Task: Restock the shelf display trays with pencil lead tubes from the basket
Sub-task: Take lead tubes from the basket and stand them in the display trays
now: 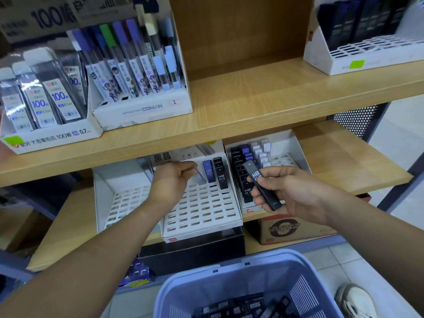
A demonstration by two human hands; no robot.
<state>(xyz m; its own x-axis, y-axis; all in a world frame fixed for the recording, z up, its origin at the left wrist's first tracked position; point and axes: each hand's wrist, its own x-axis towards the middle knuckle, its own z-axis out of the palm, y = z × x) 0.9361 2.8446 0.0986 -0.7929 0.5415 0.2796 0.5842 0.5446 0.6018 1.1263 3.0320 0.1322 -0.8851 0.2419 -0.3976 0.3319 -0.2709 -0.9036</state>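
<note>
A black pencil lead tube (261, 185) marked HB is gripped in the right hand (291, 191), thumb on top and fingers curled beneath. It is held slanted in front of the right display tray (294, 145). In that tray, rows of black, blue and white tubes are seen standing at the far left.

The left hand (173, 177) is held over the far end of the middle display tray (202, 212), with the fingers bunched together. A pale grey tube (202, 179) is seen tilted just below the fingertips; whether it is actually pinched cannot be told. Just to its right, a blue tube (209, 172) and a black tube (221, 175), both marked HB 0.5, are standing in the far slots. The remaining slots of this white tray are unfilled. A second white slotted tray (124, 203) is placed to the left, partly hidden by the left forearm.

All three trays are set on the lower wooden shelf (344, 157). On the upper shelf (252, 104), a Conan display box (142, 109) of clear tubes and a box of 100-lead cases (46, 136) are placed at the left, and a white box (367, 58) of dark tubes at the right.

Nearest the camera, a lavender plastic basket (229, 277) is set on the floor, with more black lead tubes (241, 308) lying in it. A white shoe (353, 301) is visible beside it on the right.
</note>
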